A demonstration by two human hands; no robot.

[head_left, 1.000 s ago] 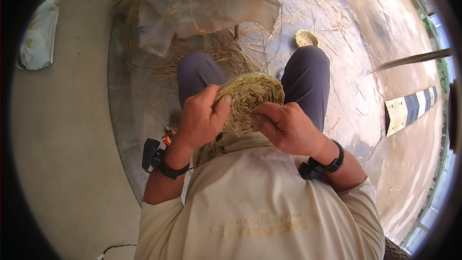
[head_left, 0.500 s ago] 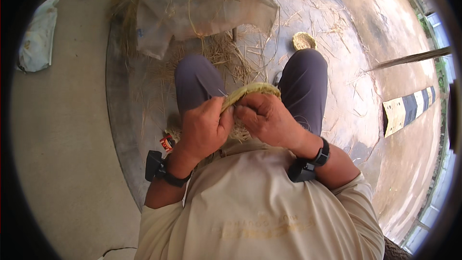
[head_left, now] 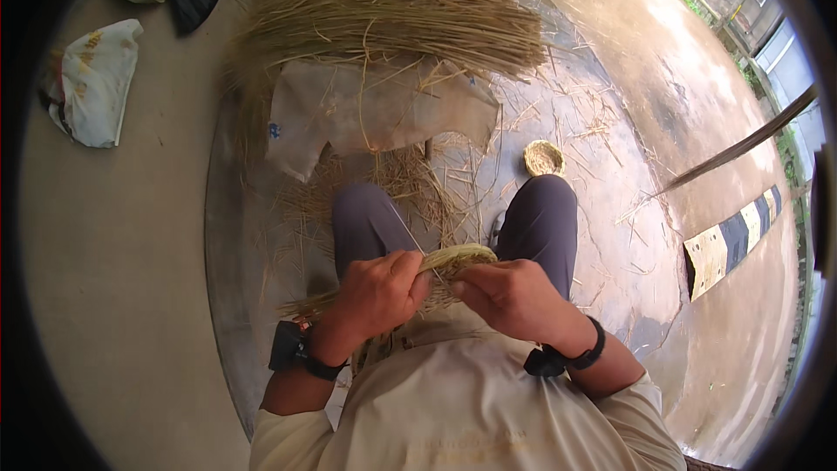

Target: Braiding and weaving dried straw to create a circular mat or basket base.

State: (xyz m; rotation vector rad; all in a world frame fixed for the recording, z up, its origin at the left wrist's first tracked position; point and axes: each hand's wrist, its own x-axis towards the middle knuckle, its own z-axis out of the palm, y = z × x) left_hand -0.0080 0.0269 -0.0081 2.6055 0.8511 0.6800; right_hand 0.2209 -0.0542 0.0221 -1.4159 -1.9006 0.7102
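In front of my lap is a partly woven straw basket (head_left: pixel 459 255), its curved pale-green rim facing away from me. My left hand (head_left: pixel 381 292) is closed around the left end of that rim, thumb on the near side. Closed in a pinch at the basket's near right edge, my right hand (head_left: pixel 514 296) seems to grip a thin strand by the rim; its fingertips are partly hidden. Loose straw ends stick out to the left beneath my left wrist. Another thin strand rises from the rim toward my left knee.
Beyond my knees, a large straw bundle (head_left: pixel 392 13) lies behind a translucent plastic sheet (head_left: pixel 327 113). A small round straw basket (head_left: pixel 544 159) stands past my right knee. Loose straw litters the floor. White and black bags (head_left: pixel 100 83) lie far left; a striped ramp (head_left: pixel 732 240) sits right.
The view has tilted up, showing more of the straw bundle. My right hand has come off the top of the rim to its near right side. My left hand still grips the basket.
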